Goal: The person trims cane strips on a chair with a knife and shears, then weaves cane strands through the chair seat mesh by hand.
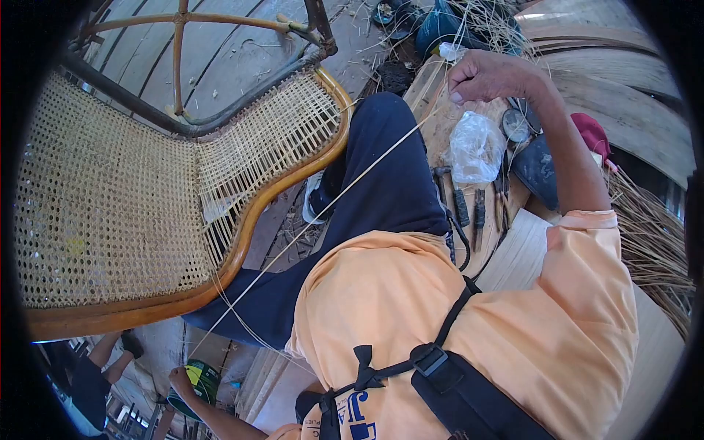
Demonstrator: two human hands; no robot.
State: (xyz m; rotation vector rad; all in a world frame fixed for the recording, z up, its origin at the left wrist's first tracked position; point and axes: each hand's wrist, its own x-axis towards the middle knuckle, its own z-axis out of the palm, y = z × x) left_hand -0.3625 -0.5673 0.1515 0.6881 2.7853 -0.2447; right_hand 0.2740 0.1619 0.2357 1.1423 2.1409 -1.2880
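At the upper right, my right hand (482, 76) is closed, with a long pale cane strand (352, 181) running from it. The strand stretches taut and diagonally down to my left hand (181, 381), whose fingers are pinched on it at the lower left. Between the hands, the strand passes over my dark-trousered leg. At the left lies a chair part with woven cane mesh (110, 198) in a curved, brown frame (253, 213). Loose strand ends hang from the weave near its lower curve, where the mesh is more open.
Beside my leg, a wooden board (499, 233) bears a clear plastic bag (477, 147) and dark-handled tools (479, 209). A cane bundle (649, 227) lies at the right. A green bucket (207, 381) stands by my left hand. Another person's legs (103, 359) show at the lower left.
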